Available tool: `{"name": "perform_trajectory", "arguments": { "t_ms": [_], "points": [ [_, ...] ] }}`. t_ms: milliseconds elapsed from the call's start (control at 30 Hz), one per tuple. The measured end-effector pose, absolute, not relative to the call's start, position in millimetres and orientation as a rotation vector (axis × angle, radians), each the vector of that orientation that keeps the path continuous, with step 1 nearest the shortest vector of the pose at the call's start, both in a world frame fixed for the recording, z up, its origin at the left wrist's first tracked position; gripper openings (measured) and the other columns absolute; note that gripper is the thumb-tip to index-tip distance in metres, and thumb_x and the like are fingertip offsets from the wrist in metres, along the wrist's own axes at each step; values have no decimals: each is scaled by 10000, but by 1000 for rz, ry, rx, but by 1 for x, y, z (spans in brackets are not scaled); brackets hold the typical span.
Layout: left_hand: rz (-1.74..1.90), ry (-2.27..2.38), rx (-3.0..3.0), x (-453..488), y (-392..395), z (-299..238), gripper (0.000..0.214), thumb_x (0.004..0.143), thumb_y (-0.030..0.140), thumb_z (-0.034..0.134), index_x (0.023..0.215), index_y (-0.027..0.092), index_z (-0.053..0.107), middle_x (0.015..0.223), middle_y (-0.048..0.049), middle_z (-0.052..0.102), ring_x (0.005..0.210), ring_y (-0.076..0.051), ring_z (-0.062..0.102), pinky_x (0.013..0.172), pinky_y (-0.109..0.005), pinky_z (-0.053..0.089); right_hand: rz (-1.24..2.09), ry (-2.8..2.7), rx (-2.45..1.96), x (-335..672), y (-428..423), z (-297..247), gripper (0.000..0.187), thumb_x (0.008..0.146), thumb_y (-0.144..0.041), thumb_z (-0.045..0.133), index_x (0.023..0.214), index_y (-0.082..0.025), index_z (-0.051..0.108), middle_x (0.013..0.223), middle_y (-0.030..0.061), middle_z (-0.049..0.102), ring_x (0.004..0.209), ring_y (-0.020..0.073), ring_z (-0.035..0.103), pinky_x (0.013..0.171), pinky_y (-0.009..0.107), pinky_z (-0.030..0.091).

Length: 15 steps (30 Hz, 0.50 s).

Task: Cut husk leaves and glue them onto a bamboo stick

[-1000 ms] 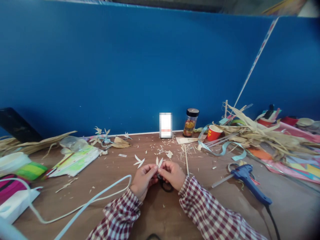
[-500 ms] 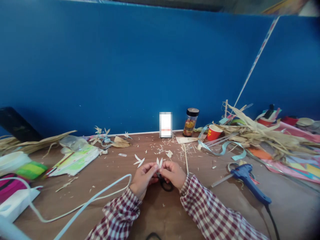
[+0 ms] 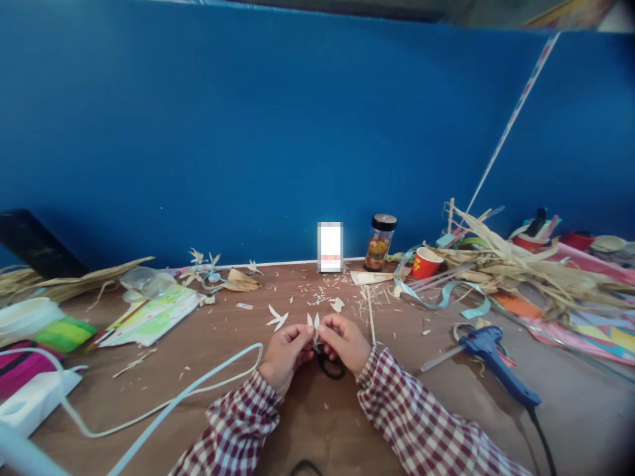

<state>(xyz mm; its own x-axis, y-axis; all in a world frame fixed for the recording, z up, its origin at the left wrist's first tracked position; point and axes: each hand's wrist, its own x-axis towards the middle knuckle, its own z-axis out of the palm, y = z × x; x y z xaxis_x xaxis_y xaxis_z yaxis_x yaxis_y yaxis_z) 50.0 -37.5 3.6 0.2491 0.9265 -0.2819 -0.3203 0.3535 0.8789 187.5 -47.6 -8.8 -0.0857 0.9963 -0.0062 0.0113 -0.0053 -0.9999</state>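
A: How is your grip, and where is the piece you're handling?

B: Your left hand (image 3: 284, 355) has its thumb and forefinger pinched close on a pale two-tipped piece (image 3: 316, 320). Your right hand (image 3: 348, 346) pinches it from the other side, with little gap showing at the fingertips. The piece stands tips-up, to the left of the lidded jar (image 3: 380, 248) and nearer you.

A: And the black loop handle (image 3: 333, 377)?

B: It also shows nearer you than the jar, probably part of some scissors. Your fingers hide the rest, so I can't tell whether you grip it.

A: What looks done?

B: A pale forked cutting (image 3: 279, 319) lies loose on the table (image 3: 327, 430), left of the jar and nearer you, and seems already shaped. The flower-like pieces (image 3: 196, 256) well left of the jar look put together. Pale scraps (image 3: 338, 305) to the jar's near left suggest plenty of trimming.

A: What is left?

B: Your pinched piece looks cut to points but, I'd judge, not finished. The glue gun (image 3: 491, 350) lies right of the jar and nearer you, with neither hand on it. How many pieces remain, I can't tell.
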Motion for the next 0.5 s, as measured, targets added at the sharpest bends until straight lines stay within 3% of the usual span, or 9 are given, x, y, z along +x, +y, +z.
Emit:
{"name": "perform_trajectory", "arguments": {
  "t_ms": [100,500],
  "points": [
    [979,939,789,50,-38,3,281,511,334,776,614,113,636,481,46,528,434,-30,463,429,-133,431,1262,-1255,-1140,188,-48,-8,277,729,-417,568,857,-173,537,603,-42,529,485,69,495,429,170,415],
    [1023,969,745,49,-36,2,311,468,334,796,642,120,651,499,44,558,438,-26,477,432,-119,446,1323,-1173,-1117,188,-47,-11,259,694,-401,606,751,-162,521,617,-27,578,526,83,556,460,173,432]
  ]
}}
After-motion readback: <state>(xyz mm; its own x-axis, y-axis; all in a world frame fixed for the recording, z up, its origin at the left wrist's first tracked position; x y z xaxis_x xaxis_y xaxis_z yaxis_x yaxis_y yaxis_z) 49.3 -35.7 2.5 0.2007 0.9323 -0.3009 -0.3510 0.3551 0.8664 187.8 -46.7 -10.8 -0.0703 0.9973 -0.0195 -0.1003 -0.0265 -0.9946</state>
